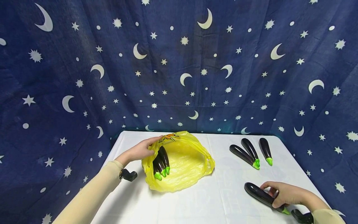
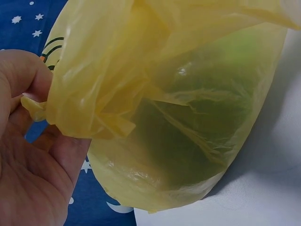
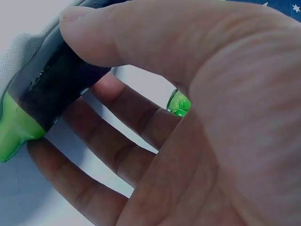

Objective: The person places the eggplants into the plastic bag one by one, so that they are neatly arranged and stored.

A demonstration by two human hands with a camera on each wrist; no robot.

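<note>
My left hand (image 1: 141, 150) pinches the rim of a yellow plastic bag (image 1: 184, 165), whose wide mouth faces me. Three dark eggplants (image 1: 164, 157) with green stem ends lie inside at the bag's left; in the left wrist view they are dark shapes through the film. At the front right, my right hand (image 1: 289, 196) holds another eggplant (image 1: 258, 193) near its green end, thumb on one side and fingers on the other. That eggplant lies low over the white cloth; whether it touches cannot be told.
Farther back on the right lie three more eggplants: two with touching stem ends (image 1: 246, 155) and a single one (image 1: 265, 149) beside them. A white-covered table (image 1: 195, 205) carries everything. Behind and around it hangs a dark blue curtain (image 1: 167, 77) with moons and stars.
</note>
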